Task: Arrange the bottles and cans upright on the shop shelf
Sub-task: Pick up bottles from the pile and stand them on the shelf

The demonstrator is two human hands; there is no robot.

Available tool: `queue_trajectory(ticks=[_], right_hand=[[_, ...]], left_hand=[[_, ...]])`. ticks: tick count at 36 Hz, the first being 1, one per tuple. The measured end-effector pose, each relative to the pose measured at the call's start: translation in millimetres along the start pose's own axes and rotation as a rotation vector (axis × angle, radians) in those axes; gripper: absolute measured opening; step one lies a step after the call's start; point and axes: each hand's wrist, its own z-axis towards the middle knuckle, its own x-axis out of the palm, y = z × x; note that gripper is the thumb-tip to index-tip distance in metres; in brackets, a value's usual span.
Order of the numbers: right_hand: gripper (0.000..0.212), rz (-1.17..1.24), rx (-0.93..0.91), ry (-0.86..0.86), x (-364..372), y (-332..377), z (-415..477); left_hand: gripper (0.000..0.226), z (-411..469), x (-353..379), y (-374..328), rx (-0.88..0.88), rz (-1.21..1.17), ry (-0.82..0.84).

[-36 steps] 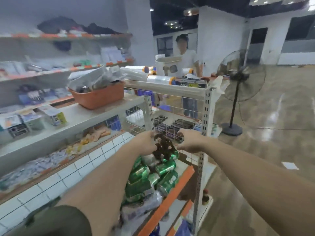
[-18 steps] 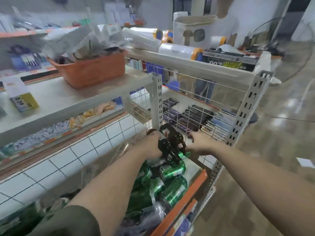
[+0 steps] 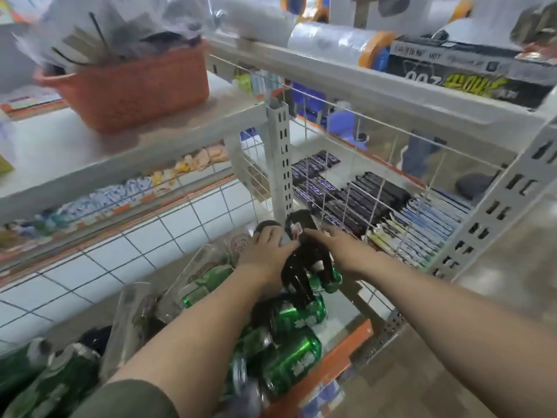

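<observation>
Toppled green cans (image 3: 289, 366) crowd the shelf (image 3: 340, 315) — bare room only at its right end, wire mesh (image 3: 373, 188) behind.

My head camera, the only view, looks forward and down, close above the shop shelf (image 3: 346, 354) at lower centre

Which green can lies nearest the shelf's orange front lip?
The green metal can at the pile's front, on its side with white lettering showing, next to the orange shelf lip; the other green cans lie farther back, toward the dark brown bottles.
</observation>
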Motion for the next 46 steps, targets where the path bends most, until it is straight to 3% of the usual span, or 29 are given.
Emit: queue_trajectory(ticks=[4,16,21,25,31,33,37,40,42,44,46], right_hand=[[0.117,-0.154,-0.084,-0.053,10,-3,12],[0.094,-0.343,-0.227,-0.074,10,-17,24],[0.102,-0.295,-0.255,-0.108,11,-21,26],[0.117,-0.124,-0.263,-0.161,18,-25,33],[0.106,0.327,-0.298,-0.259,17,-18,28],[0.098,0.525,-0.284,-0.319,17,-12,24],[0.074,0.822,-0.194,-0.541,18,0,23],[0.05,0.983,-0.179,-0.655,7,9,18],[0.046,1.116,-0.148,-0.719,-6,19,14],[0.052,1.319,-0.095,-0.774,-19,31,12],[0.04,1.575,-0.029,-0.77,-34,44,10]], left_hand=[[0.102,2,7,-2,-0.021,0.026,-0.05],[0.084,-3,12,6,0.019,-0.16,-0.169],[0.08,-7,4,14,0.002,-0.326,-0.2],[0.076,-5,3,22,-0.111,-0.578,-0.259],[0.06,-10,-5,19,-0.331,-1.085,-0.411],[0.056,-14,-8,17,-0.36,-1.197,-0.435],[0.07,-24,-16,17,-0.424,-1.424,-0.495],[0.046,-31,-31,14,-0.485,-1.652,-0.602],[0.033,-32,-46,12,-0.493,-1.83,-0.681],[0.045,-31,-57,12,-0.492,-2.047,-0.711],[0.079,-32,-65,15,-0.462,-2.203,-0.689]])
